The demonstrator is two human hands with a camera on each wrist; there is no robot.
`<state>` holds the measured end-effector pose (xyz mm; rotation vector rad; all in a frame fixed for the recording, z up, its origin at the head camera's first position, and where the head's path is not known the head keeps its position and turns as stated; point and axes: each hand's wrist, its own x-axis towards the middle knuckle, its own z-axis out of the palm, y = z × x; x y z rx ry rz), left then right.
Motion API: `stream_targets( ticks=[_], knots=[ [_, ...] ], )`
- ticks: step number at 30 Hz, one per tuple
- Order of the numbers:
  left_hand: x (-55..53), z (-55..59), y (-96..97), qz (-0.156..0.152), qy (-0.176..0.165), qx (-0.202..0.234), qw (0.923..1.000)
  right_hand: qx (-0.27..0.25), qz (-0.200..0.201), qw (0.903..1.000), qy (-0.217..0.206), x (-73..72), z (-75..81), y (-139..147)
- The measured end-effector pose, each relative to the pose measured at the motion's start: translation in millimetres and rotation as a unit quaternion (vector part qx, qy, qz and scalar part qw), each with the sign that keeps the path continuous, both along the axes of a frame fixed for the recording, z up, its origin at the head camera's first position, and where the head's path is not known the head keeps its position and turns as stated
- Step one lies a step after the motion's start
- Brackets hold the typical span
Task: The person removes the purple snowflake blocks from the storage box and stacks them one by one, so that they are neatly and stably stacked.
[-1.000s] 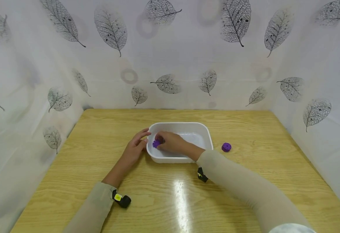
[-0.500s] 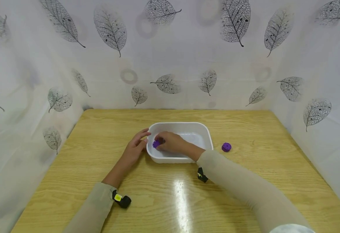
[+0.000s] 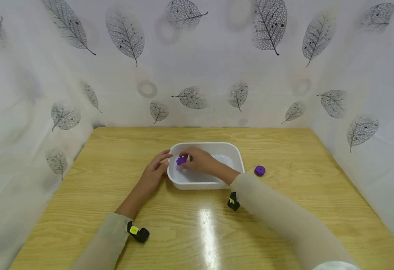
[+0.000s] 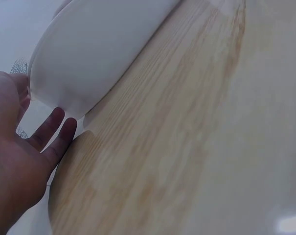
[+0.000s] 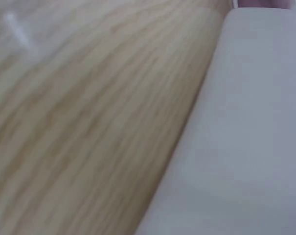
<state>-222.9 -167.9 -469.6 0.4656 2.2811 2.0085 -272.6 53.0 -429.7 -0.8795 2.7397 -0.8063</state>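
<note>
My right hand (image 3: 202, 161) reaches into a white rectangular tub (image 3: 224, 184) and pinches a small purple notched disc (image 3: 181, 161) between thumb and index finger, close to the tub's left end. Outside that end is my left hand (image 3: 151, 175), fingers spread and fingertips resting against the rim and outer wall. The left wrist view shows the left hand (image 4: 20, 156) with fingertips at the underside corner of the tub (image 4: 89, 54). Only the tub's side (image 5: 245, 127) fills much of the right wrist view; the disc is hidden there.
More purple notched discs (image 3: 259, 171), apparently stacked, lie on the wooden table (image 3: 284, 150) right of the tub. A leaf-patterned white sheet (image 3: 197, 67) surrounds the table at the back and sides. Each wrist wears a black camera (image 3: 139, 233).
My right hand has lifted slightly and opened its pinch a little; the purple disc now shows more of its notched face. My left hand stays at the tub's end. The head view has shifted slightly.
</note>
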Motion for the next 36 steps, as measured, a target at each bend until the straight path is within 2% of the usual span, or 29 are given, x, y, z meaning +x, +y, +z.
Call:
stream_targets(
  ticks=[5,9,12,19,28,36],
  knots=[
    [-0.4,0.2,-0.5,0.006,-0.010,-0.011,0.9999,-0.041,0.001,0.9991,0.009,5.1,11.4,15.0],
    [-0.5,-0.1,-0.9,0.012,-0.018,-0.015,0.9997,-0.062,-0.016,0.9979,0.011,13.2,21.1,32.3],
    [0.1,1.0,-1.2,0.014,-0.020,-0.013,0.9996,-0.076,-0.033,0.9966,0.009,21.6,27.1,50.0],
    [0.6,1.9,-0.6,0.007,-0.031,-0.014,0.9994,-0.119,-0.075,0.9900,0.014,38.4,29.3,102.4],
    [0.8,0.0,-0.1,0.004,-0.021,-0.014,0.9997,-0.115,-0.151,0.9818,0.009,55.5,38.1,156.2],
    [1.4,2.2,0.7,0.004,-0.019,-0.018,0.9997,-0.097,-0.197,0.9754,0.021,64.8,29.6,201.5]
  ],
)
